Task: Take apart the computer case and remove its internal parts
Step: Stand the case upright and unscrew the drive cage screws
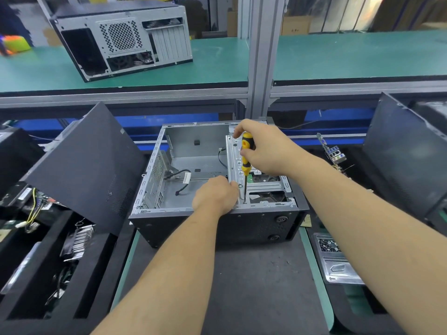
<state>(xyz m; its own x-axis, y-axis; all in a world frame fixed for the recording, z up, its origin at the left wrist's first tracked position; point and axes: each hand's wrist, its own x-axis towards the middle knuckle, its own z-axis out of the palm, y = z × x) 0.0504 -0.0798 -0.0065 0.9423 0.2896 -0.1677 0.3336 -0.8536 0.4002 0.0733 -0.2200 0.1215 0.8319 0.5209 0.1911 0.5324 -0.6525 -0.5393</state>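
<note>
An open computer case [154,180] lies on its side in the middle of the bench, its main bay mostly bare with a loose black cable [180,176] inside. A metal drive cage [235,163] stands at its right side. My right hand [263,148] grips a yellow and black screwdriver [246,155] upright, its tip down at the cage's lower front edge. My left hand [216,194] holds the cage's edge right beside the screwdriver shaft, fingers curled onto the metal.
A black side panel [89,165] leans at the left over foam trays [36,257] holding removed parts and a heatsink [79,238]. A metal tray with screws [332,257] sits at the right, near another dark panel [406,155]. A second case [125,37] rests on the green shelf.
</note>
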